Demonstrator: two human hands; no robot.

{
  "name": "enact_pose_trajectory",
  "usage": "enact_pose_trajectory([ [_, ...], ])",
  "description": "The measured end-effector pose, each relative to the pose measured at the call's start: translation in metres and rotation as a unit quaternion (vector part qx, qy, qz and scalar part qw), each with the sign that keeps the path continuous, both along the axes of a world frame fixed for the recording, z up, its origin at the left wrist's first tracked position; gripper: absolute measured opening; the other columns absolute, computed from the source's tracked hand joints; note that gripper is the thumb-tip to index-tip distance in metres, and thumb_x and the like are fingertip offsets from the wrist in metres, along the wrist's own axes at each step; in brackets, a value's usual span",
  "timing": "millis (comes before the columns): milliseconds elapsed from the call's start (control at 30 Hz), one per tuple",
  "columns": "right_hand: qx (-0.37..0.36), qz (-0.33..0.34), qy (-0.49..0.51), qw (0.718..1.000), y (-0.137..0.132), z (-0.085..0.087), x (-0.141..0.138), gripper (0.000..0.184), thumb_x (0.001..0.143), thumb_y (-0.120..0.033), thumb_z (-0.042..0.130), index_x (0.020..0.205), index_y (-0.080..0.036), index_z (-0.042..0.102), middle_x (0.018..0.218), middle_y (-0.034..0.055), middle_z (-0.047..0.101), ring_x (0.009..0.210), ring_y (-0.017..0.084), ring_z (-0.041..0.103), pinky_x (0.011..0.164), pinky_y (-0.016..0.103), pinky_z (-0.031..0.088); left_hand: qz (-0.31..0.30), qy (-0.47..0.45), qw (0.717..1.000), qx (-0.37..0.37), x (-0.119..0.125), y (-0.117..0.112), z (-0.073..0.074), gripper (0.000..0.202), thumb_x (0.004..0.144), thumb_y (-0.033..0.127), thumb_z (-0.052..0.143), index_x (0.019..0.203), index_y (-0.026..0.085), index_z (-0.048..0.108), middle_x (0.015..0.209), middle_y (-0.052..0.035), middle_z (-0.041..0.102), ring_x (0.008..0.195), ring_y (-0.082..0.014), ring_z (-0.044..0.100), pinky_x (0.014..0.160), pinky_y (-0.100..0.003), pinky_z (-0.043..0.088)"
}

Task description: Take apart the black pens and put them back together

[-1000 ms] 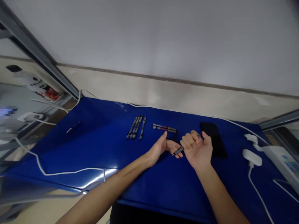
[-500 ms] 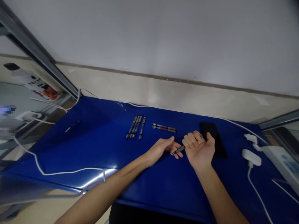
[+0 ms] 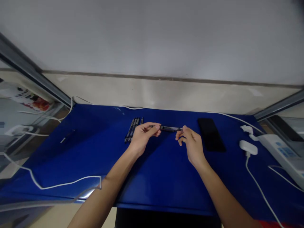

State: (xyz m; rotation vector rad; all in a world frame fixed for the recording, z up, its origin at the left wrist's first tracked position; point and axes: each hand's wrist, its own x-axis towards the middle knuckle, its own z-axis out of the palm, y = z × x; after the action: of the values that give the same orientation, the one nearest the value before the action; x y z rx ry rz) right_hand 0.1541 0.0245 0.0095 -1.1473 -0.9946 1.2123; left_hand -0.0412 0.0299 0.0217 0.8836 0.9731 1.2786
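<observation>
A dark pen [image 3: 169,128] is held level above the blue table [image 3: 95,152], one end in each hand. My left hand [image 3: 142,135] pinches its left end with thumb and fingers closed. My right hand [image 3: 191,144] pinches its right end, fingers curled. Just left of my left hand several dark pens [image 3: 132,129] lie side by side on the table. I cannot tell whether other pens lie under the held one.
A black phone [image 3: 211,134] lies flat to the right of my right hand. Further right are a white charger [image 3: 248,147] with its cable and a white power strip [image 3: 282,155]. A white cable [image 3: 47,183] loops over the table's left front. A small dark item [image 3: 67,136] lies far left.
Both hands moved away from me toward the pens. The pen, earlier gripped in my right fist with the left hand beside it, is now held at both ends. The camera turned a little.
</observation>
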Motion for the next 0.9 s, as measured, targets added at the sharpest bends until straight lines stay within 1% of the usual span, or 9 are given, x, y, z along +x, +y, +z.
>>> enact_pose_trajectory([
  [133, 0.019, 0.161, -0.108, 0.981, -0.010, 0.002, -0.007, 0.036, 0.095, -0.044, 0.058, 0.071, -0.018, 0.066, 0.058, -0.0002, 0.059, 0.052, 0.011, 0.052, 0.050, 0.023, 0.039, 0.065, -0.037, 0.997, 0.030, -0.008, 0.008, -0.004, 0.027, 0.078, 0.040, 0.079, 0.086, 0.014, 0.075, 0.069, -0.0008, 0.064, 0.063, -0.0084, 0.057, 0.067, -0.022, 0.047],
  [200, 0.022, 0.241, -0.143, 0.960, -0.015, 0.003, -0.013, 0.035, 0.096, -0.042, 0.056, 0.072, -0.019, 0.065, 0.060, -0.0004, 0.059, 0.056, 0.011, 0.055, 0.054, 0.024, 0.041, 0.058, -0.021, 0.998, 0.030, -0.006, 0.007, -0.007, 0.032, 0.081, 0.045, 0.076, 0.089, 0.015, 0.075, 0.071, -0.0011, 0.063, 0.064, -0.0086, 0.056, 0.067, -0.022, 0.047],
  [267, 0.024, 0.281, -0.162, 0.946, -0.019, 0.002, -0.018, 0.035, 0.097, -0.042, 0.054, 0.072, -0.019, 0.065, 0.062, -0.0005, 0.060, 0.058, 0.012, 0.057, 0.056, 0.024, 0.041, 0.028, 0.025, 0.999, 0.035, 0.001, 0.002, -0.009, 0.037, 0.084, 0.050, 0.071, 0.095, 0.015, 0.074, 0.073, -0.0016, 0.062, 0.065, -0.0094, 0.055, 0.066, -0.022, 0.047],
  [367, 0.020, 0.272, -0.169, 0.947, -0.020, -0.002, -0.022, 0.036, 0.097, -0.043, 0.054, 0.072, -0.019, 0.064, 0.062, -0.0005, 0.060, 0.056, 0.012, 0.056, 0.056, 0.025, 0.041, -0.045, 0.082, 0.995, 0.033, 0.015, -0.008, -0.012, 0.039, 0.088, 0.051, 0.065, 0.098, 0.014, 0.073, 0.081, -0.0033, 0.064, 0.065, -0.0099, 0.056, 0.063, -0.022, 0.047],
  [500, 0.018, 0.241, -0.166, 0.956, -0.017, -0.007, -0.020, 0.036, 0.095, -0.044, 0.056, 0.071, -0.019, 0.064, 0.061, -0.0001, 0.062, 0.055, 0.013, 0.057, 0.055, 0.026, 0.042, -0.131, 0.084, 0.988, 0.005, 0.027, -0.016, -0.012, 0.041, 0.092, 0.052, 0.059, 0.102, 0.013, 0.070, 0.067, -0.0001, 0.059, 0.053, -0.0100, 0.054, 0.054, -0.023, 0.045],
  [567, 0.021, 0.241, -0.170, 0.955, -0.017, -0.007, -0.019, 0.035, 0.095, -0.043, 0.057, 0.071, -0.019, 0.066, 0.062, 0.0002, 0.063, 0.055, 0.013, 0.059, 0.055, 0.026, 0.043, -0.136, 0.097, 0.986, 0.010, 0.025, -0.014, -0.011, 0.040, 0.092, 0.051, 0.059, 0.098, 0.013, 0.069, 0.062, 0.0006, 0.058, 0.054, -0.0110, 0.055, 0.055, -0.023, 0.045],
  [667, 0.028, 0.240, -0.189, 0.952, -0.016, -0.006, -0.017, 0.034, 0.097, -0.042, 0.053, 0.077, -0.019, 0.069, 0.066, 0.0015, 0.067, 0.058, 0.014, 0.061, 0.056, 0.026, 0.044, -0.108, 0.175, 0.978, 0.037, 0.009, -0.006, -0.005, 0.036, 0.089, 0.049, 0.063, 0.090, 0.014, 0.071, 0.070, -0.0020, 0.065, 0.060, -0.0122, 0.058, 0.060, -0.024, 0.046],
  [767, 0.041, 0.216, -0.224, 0.950, -0.015, -0.003, -0.015, 0.036, 0.098, -0.041, 0.051, 0.079, -0.019, 0.072, 0.068, 0.0025, 0.069, 0.060, 0.014, 0.062, 0.058, 0.027, 0.044, -0.044, 0.340, 0.937, 0.060, -0.022, 0.003, 0.005, 0.034, 0.085, 0.049, 0.067, 0.092, 0.016, 0.075, 0.074, -0.0035, 0.069, 0.063, -0.0151, 0.060, 0.060, -0.025, 0.044],
  [900, 0.070, 0.194, -0.229, 0.951, -0.014, -0.001, -0.010, 0.035, 0.098, -0.041, 0.052, 0.078, -0.021, 0.073, 0.069, 0.0023, 0.070, 0.061, 0.015, 0.063, 0.059, 0.027, 0.044, 0.077, 0.562, 0.823, 0.034, -0.061, 0.009, 0.020, 0.025, 0.084, 0.041, 0.067, 0.090, 0.020, 0.078, 0.080, -0.0051, 0.075, 0.074, -0.0218, 0.068, 0.066, -0.028, 0.044],
])
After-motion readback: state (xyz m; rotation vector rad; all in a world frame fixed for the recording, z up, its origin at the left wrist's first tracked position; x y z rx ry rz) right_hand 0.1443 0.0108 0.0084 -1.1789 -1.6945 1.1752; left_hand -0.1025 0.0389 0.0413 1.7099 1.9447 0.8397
